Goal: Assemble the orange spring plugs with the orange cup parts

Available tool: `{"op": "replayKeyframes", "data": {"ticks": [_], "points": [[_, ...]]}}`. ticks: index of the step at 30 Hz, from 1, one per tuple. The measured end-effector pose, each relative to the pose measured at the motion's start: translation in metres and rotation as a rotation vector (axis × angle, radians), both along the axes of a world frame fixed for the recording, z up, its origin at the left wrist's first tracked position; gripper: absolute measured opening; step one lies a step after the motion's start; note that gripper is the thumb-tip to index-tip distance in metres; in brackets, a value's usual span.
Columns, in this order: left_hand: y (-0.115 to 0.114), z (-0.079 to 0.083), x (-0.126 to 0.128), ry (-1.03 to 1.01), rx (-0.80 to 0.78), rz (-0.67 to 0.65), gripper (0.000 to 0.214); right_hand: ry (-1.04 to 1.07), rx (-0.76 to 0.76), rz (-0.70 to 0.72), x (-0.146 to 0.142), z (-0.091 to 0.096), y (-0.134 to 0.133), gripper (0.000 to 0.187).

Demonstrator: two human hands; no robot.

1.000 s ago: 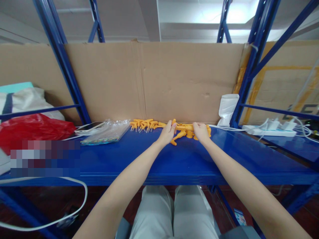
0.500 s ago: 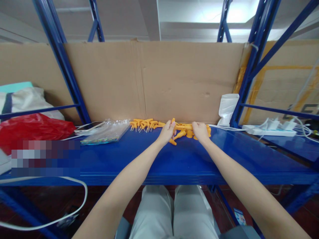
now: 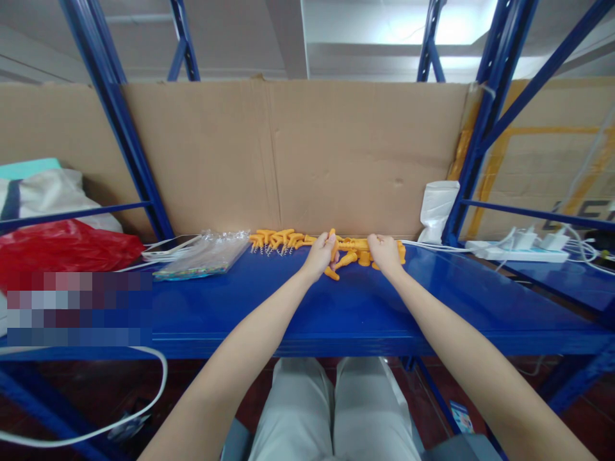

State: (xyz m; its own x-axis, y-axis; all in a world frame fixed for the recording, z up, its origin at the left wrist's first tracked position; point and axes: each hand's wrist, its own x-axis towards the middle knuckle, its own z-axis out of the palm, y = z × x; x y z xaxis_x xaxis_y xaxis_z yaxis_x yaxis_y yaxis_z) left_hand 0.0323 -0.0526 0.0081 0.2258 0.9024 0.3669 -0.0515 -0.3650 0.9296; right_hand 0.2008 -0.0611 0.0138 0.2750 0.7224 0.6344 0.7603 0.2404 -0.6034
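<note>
At the back of the blue shelf, my left hand (image 3: 319, 256) is closed around an orange plastic piece (image 3: 332, 234) whose end sticks up past the thumb. My right hand (image 3: 383, 252) lies among orange plastic parts (image 3: 364, 257), fingers curled down; what they grip is hidden. Between and below the hands lies a loose orange part (image 3: 332, 274), bent like a handle. To the left of my left hand rests a row of corkscrews (image 3: 271, 238) with orange handles, their metal spirals pointing towards me.
A clear plastic bag (image 3: 206, 256) lies left of the corkscrews, near a red bag (image 3: 67, 251). Cardboard (image 3: 336, 153) walls the back. At right stand a white pouch (image 3: 436, 211) and a power strip (image 3: 519, 255) with cables. Blue posts (image 3: 129, 134) rise on both sides.
Both hands stay almost where they were among the orange parts. The whole view has shifted very slightly.
</note>
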Motion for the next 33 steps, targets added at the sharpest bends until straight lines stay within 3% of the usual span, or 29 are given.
{"op": "replayKeyframes", "data": {"ticks": [17,33], "points": [[-0.0029,0.0034,0.0004,-0.014,-0.135,0.024,0.04,-0.084,0.0,-0.036,-0.0028,0.0018,-0.0018,0.035],[-0.0061,0.0089,-0.0022,-0.044,-0.323,-0.054,0.035,-0.283,0.061,-0.143,-0.0044,0.0038,-0.0087,0.037]]}}
